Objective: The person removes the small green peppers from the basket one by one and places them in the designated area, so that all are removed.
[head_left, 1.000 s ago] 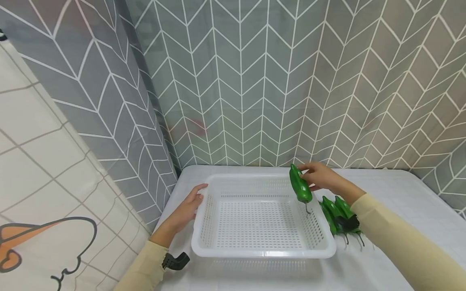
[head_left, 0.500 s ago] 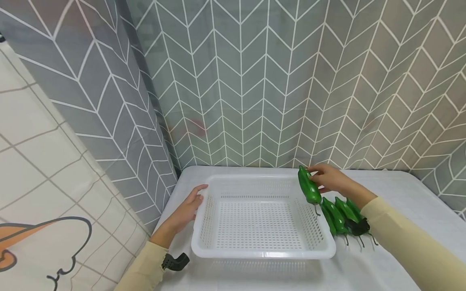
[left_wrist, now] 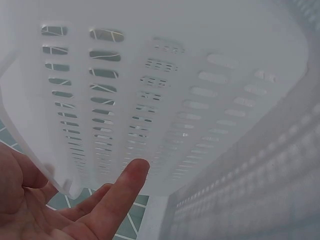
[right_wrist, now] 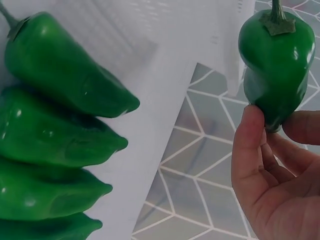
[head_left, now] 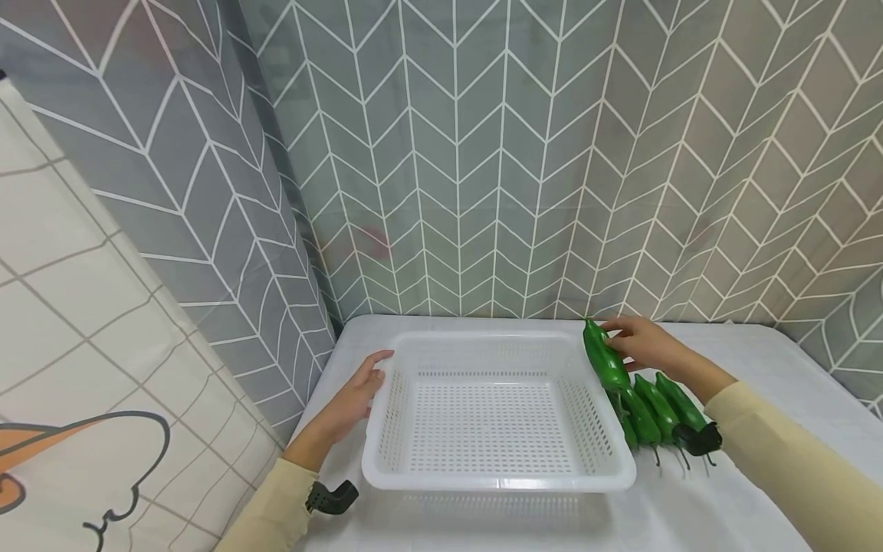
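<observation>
A white perforated plastic basket (head_left: pixel 490 484) stands on the table. My left hand (head_left: pixel 354 399) holds its left rim, and in the left wrist view a finger (left_wrist: pixel 125 192) reaches under the rim to the slotted outer wall. My right hand (head_left: pixel 641 343) pinches a green pepper (head_left: pixel 603 356) just beyond the basket's right rim. The right wrist view shows thumb and fingers gripping that pepper near its pointed tip, with the stem at the other end. Several more green peppers (head_left: pixel 658 406) lie side by side right of the basket, under my right forearm.
The white-covered table (head_left: pixel 752 360) ends at the back against a grey herringbone-patterned curtain (head_left: pixel 476 192). A white gridded cloth (head_left: pixel 90 322) hangs on the left. Each wrist wears a black camera mount, such as the left mount (head_left: pixel 333 498).
My right hand has moved right with the green pepper, from over the basket's right side to beyond its rim, close to the other peppers. My left hand stays at the left rim.
</observation>
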Available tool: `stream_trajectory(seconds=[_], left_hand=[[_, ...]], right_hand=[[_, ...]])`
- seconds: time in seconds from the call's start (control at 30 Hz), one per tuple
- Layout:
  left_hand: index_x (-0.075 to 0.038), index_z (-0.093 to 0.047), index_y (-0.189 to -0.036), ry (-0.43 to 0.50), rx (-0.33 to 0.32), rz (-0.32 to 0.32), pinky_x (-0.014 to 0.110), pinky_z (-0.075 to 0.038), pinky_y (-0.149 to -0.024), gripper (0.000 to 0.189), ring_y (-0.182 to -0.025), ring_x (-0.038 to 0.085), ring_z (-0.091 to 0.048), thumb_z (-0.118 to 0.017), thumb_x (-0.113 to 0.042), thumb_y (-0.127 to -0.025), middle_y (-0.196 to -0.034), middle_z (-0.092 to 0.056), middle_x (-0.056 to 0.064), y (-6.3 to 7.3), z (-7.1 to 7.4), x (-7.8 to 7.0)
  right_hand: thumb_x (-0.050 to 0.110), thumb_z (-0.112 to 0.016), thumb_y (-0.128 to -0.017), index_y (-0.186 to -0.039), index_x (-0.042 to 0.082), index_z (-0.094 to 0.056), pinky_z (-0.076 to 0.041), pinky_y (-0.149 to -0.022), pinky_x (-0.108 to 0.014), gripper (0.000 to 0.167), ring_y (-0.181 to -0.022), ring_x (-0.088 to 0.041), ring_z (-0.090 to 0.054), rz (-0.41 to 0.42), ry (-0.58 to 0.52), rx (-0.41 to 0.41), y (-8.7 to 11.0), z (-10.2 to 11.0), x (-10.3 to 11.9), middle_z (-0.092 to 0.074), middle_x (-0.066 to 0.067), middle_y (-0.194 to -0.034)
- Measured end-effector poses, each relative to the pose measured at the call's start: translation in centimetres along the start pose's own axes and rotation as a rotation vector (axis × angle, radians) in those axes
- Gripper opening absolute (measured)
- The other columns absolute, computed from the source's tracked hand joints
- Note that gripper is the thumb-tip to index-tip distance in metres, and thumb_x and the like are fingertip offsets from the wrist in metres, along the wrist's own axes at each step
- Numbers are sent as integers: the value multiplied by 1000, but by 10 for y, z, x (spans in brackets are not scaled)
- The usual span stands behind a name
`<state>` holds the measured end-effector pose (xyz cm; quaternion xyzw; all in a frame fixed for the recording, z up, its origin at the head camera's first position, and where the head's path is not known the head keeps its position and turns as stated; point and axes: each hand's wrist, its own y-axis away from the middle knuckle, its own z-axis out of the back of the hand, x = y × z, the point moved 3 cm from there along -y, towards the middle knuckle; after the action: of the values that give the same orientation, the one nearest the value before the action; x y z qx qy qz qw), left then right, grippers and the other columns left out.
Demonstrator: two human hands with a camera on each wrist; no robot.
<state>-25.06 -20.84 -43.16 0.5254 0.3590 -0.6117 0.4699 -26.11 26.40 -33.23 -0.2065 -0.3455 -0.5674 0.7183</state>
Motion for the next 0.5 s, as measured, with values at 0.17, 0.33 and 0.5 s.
stream_trajectory(seconds=[0.17, 0.33, 0.5], left_hand=[[-24, -27, -158, -1, -1, -2, 41, -55, -81, 45, -112, 27, -61, -31, -28, -113, -140, -51, 18, 0, 0, 0], [-24, -28, -158, 9, -5, -1, 42, -55, -82, 45, -111, 27, -60, -31, -27, -113, -139, -50, 18, 0, 1, 1], [-24, -27, -158, 21, 0, -5, 42, -55, -81, 45, -110, 27, -60, -31, -27, -113, -139, -50, 19, -1, 0, 1]], right_hand=[[8, -48, -107, -143, -20, -36, -59, -81, -51, 47, -99, -33, -68, -8, 17, -14, 3, 3, -6, -58, -37, -123], [9, -46, -108, -144, -19, -36, -59, -81, -49, 47, -98, -30, -68, -9, 25, -21, 5, 8, -12, -57, -38, -124], [11, -46, -108, -146, -17, -35, -58, -83, -50, 48, -101, -31, -67, -23, 32, -24, 5, 15, -20, -58, -35, -124]])
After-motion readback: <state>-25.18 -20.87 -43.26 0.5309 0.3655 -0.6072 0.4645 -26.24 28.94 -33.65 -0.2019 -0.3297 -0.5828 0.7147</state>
